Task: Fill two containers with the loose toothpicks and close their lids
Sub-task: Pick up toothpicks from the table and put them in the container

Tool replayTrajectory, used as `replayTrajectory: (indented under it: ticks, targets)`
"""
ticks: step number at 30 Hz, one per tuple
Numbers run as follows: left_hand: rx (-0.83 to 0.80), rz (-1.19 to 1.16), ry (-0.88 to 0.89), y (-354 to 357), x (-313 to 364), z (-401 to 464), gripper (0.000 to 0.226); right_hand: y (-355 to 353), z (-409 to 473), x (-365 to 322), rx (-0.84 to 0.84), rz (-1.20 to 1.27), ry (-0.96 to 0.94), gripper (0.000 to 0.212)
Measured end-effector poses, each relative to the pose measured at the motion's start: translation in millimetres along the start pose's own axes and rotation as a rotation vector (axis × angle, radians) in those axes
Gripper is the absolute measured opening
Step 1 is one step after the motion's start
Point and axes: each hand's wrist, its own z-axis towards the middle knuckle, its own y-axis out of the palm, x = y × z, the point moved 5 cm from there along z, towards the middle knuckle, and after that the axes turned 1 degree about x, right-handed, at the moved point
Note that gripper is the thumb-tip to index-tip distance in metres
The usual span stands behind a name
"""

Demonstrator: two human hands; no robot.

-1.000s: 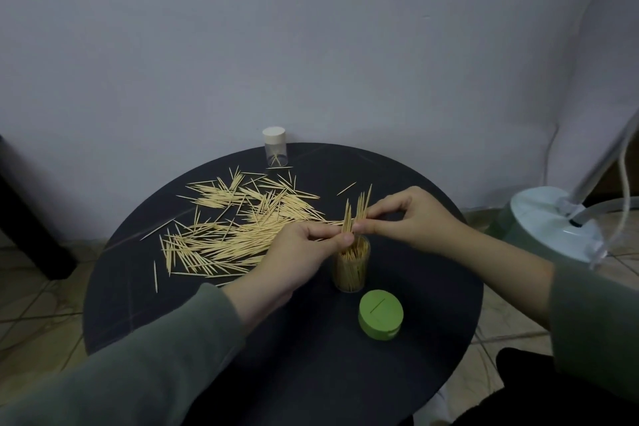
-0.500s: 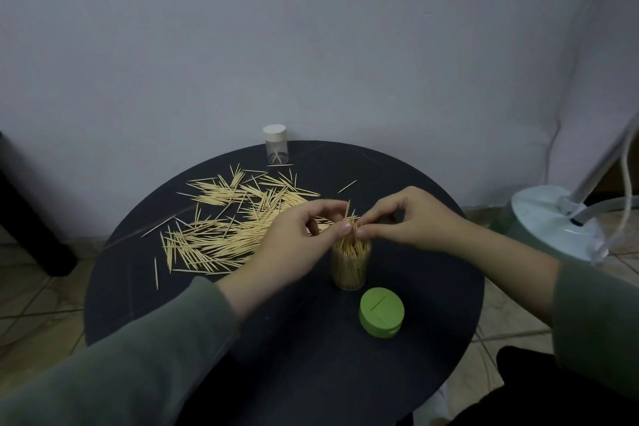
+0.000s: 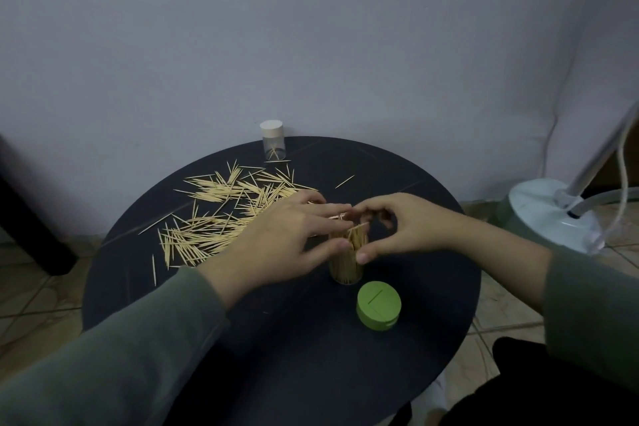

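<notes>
Bundle now dropped into open container (image 3: 346, 264); left hand (image 3: 287, 239) flat-fingered, right hand (image 3: 403, 230) loosely curled, tamping tips; green lid (image 3: 378, 310) beside, still off.

Bare desk (image 3: 276, 356) lies open across the lower middle of the frame. The green lid (image 3: 378, 310) sits just below the open container (image 3: 346, 264), and loose toothpicks (image 3: 221, 218) cover the centre left. A capped container (image 3: 273, 144) stands at the upper rim.

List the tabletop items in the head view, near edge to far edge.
Green lid → open container of toothpicks → loose toothpick pile → white-capped container.
</notes>
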Motion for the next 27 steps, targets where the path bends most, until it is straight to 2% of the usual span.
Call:
replayTrajectory:
  ticks: [3,8,12,14,17,20,25,27]
  targets:
    - [-0.036,-0.036,-0.006,1,-2,-3,0.052,4,0,-2,-0.027,-0.058,0.003,0.058]
    - [0.122,-0.167,-0.152,-2,-8,-4,0.060,4,3,-2,-0.020,-0.070,0.001,0.060]
    - [0.000,-0.338,-0.292,10,-10,-4,0.063,5,4,-4,-0.035,-0.075,-0.001,0.059]
    - [-0.001,-0.315,-0.255,10,-6,-4,0.054,6,5,-4,-0.039,-0.059,-0.007,0.049]
    - [0.099,-0.213,-0.171,2,2,-2,0.042,7,6,-4,-0.037,-0.035,-0.021,0.036]
    - [0.204,-0.127,-0.163,-4,11,-5,0.043,6,6,-5,-0.026,-0.013,-0.050,0.028]
    - [0.347,-0.070,-0.180,-1,20,0,0.037,6,7,-8,-0.028,0.022,-0.083,0.021]
    - [0.350,-0.069,-0.221,-1,19,3,0.036,7,9,-7,-0.026,0.000,-0.076,0.025]
